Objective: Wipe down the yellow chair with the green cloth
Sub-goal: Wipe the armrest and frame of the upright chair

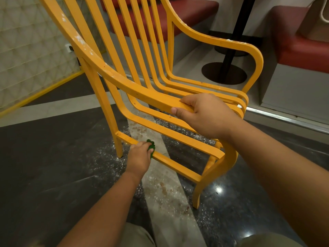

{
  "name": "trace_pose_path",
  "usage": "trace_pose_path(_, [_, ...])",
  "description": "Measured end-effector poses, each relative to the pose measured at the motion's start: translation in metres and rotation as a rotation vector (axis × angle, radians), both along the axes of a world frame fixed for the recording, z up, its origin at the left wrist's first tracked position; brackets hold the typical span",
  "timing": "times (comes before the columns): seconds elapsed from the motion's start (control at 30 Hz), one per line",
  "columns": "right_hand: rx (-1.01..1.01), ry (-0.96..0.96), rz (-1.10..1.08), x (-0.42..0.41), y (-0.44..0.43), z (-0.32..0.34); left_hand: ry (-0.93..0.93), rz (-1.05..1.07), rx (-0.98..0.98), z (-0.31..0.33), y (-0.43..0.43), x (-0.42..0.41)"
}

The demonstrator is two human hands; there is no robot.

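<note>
Paint on the yellow chair point(142, 90) is glossy, and the whole thing is flat curved slats point(169, 134) that run down the back and bend into the seat, plus swoopy bent arms and a curvy front leg point(220, 166). White chips and scuffs dot the near armrest point(99, 59). The left hand point(139, 157) has the green cloth point(151, 146) bunched in a tight grip, with just a crumpled bit poking out by the fingers, and presses it on the low side rail point(178, 164) not far from the back leg point(111, 125). The right hand point(204, 113) has its grip wrapped round the front end of that near armrest, fingers over the top, thumb along the side. The floor point(53, 166) is polished dark stone with a pale speckled stripe, and white flecks point(106, 157) are scattered under the chair. Red padded benches point(299, 50) and a black pole point(234, 41) on a round base sit behind.
</note>
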State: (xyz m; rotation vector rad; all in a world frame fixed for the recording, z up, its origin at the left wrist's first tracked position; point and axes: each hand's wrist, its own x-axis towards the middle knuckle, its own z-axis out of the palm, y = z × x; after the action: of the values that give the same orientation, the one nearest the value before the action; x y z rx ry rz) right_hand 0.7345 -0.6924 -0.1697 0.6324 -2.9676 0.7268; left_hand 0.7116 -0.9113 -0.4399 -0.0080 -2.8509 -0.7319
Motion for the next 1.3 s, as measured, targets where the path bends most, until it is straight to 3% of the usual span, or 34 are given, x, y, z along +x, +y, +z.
trace_pose_path(0.17, [-0.010,-0.005,0.004,0.000,0.001,0.000,-0.011,-0.261,-0.096,0.004,-0.009,0.002])
trace_pose_path(0.4, [0.000,-0.009,0.004,0.000,-0.001,0.001,0.006,0.094,0.039,0.006,-0.051,-0.019])
trace_pose_path(0.6, [0.013,0.005,-0.008,0.000,-0.001,-0.001,0.005,-0.075,-0.070,-0.002,-0.058,-0.015])
trace_pose_path(0.83, [0.015,-0.007,-0.009,0.000,-0.001,0.001,-0.018,0.150,-0.077,0.002,-0.079,-0.044])
trace_pose_path(1.07, [-0.009,-0.009,-0.008,0.000,-0.001,0.001,0.040,-0.017,-0.179,-0.011,-0.094,-0.032])
trace_pose_path(1.3, [0.003,0.004,-0.011,0.000,-0.001,-0.001,-0.017,0.142,-0.242,-0.005,-0.107,-0.058])
